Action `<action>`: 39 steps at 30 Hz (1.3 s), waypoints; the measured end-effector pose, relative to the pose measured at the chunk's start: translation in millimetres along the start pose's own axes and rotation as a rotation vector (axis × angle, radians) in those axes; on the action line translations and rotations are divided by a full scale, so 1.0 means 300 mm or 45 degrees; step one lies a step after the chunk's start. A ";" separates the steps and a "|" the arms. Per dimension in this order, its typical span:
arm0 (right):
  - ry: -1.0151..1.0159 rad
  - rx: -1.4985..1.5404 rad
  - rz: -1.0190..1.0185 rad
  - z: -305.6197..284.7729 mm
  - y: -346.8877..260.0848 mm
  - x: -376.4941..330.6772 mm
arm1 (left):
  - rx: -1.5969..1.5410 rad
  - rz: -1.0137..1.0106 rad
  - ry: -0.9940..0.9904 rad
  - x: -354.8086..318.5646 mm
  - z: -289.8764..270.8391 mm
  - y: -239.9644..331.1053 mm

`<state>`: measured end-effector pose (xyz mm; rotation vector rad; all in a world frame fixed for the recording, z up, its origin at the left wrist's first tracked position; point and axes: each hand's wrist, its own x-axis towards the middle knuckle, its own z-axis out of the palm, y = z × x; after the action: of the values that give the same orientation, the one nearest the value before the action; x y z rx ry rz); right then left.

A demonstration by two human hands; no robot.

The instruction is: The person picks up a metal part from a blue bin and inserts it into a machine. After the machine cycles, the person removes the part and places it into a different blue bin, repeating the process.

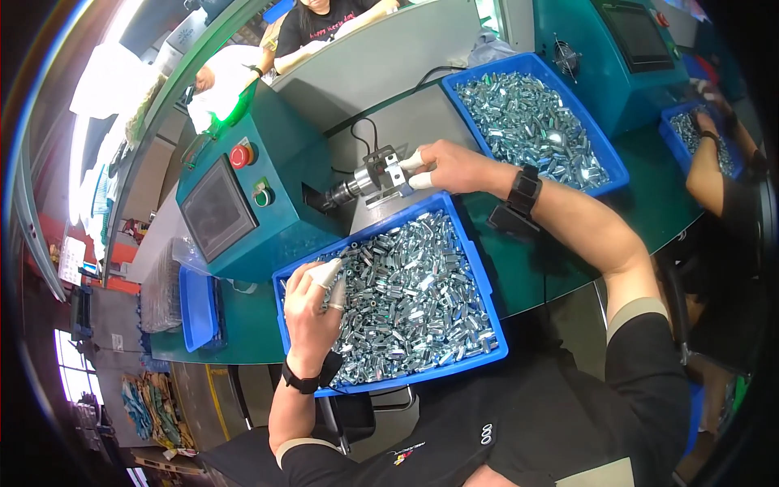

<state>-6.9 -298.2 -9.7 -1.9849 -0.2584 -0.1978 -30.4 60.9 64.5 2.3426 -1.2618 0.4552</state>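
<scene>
My right hand (454, 168) is at the small metal fixture (395, 173) in front of the green machine. Its thumb and forefinger, in white finger cots, are pinched against the fixture's right end; whatever lies between them is hidden. A silver chuck (341, 193) points from the machine toward that fixture. My left hand (312, 304) hovers over the left part of the near blue bin (497, 325), fingers curled, thumb and forefinger also in white cots. Heaps of small shiny hex metal sleeves (414, 300) fill this bin. Whether a sleeve is between the left fingertips cannot be made out.
The green machine (268, 170) carries a screen (217, 209) and a red button (241, 156). Another full blue bin (608, 166) stands at the far right. Blue trays (197, 308) sit at the left. Other people work behind the grey partition (357, 61) and at the right.
</scene>
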 end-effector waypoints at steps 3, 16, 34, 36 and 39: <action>-0.078 0.027 0.019 0.017 0.000 0.033 | -0.009 -0.047 0.004 -0.022 -0.007 -0.007; 0.057 0.139 -0.030 0.072 0.033 0.050 | -0.087 -0.068 -0.129 -0.018 0.041 -0.024; -0.062 0.159 0.167 0.050 0.005 0.055 | 0.046 0.071 -0.546 0.175 0.232 -0.065; -0.037 0.114 0.141 0.050 0.007 0.054 | 0.080 0.093 -0.573 0.188 0.259 -0.070; -0.008 0.148 0.143 0.040 -0.005 0.052 | 0.099 0.133 -0.556 0.193 0.287 -0.085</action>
<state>8.1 -285.3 -9.4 -1.8789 -0.1579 -0.1019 28.7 -12.0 13.5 2.5375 -1.5893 0.0175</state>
